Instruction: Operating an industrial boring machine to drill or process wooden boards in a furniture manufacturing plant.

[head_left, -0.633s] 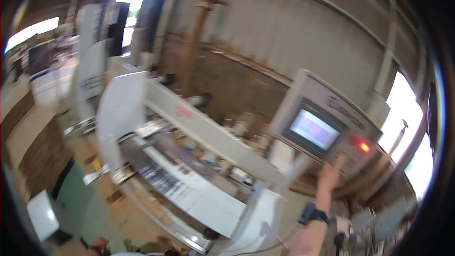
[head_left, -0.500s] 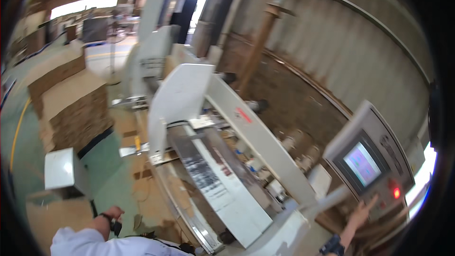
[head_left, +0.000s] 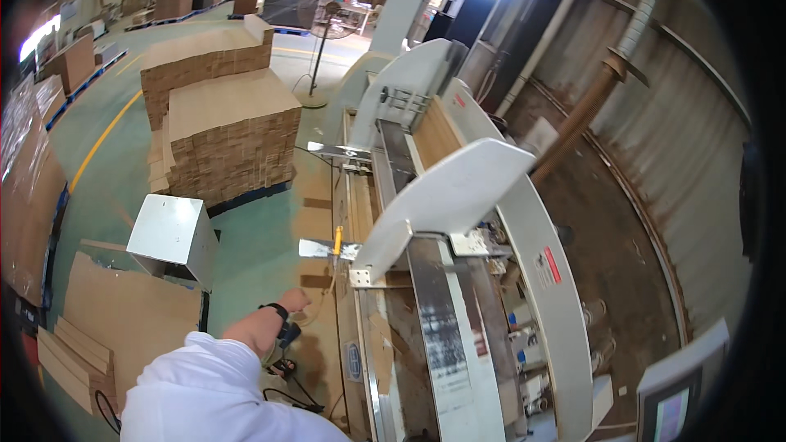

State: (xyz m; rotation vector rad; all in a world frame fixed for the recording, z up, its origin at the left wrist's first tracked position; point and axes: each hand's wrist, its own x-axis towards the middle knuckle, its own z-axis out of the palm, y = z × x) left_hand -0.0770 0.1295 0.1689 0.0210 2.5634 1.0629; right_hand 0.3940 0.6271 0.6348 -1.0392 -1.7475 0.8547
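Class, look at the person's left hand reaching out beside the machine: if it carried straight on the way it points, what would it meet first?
Probably the near side frame of the white machine, close below the yellow-handled lever. The left hand points up and right toward it, though depth is unclear.

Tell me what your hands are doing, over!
Left hand empty, fingers curled loosely, reaching toward the machine frame. Right hand out of sight. Yellow-handled tool just above the left hand, untouched. Nothing between hand and frame.
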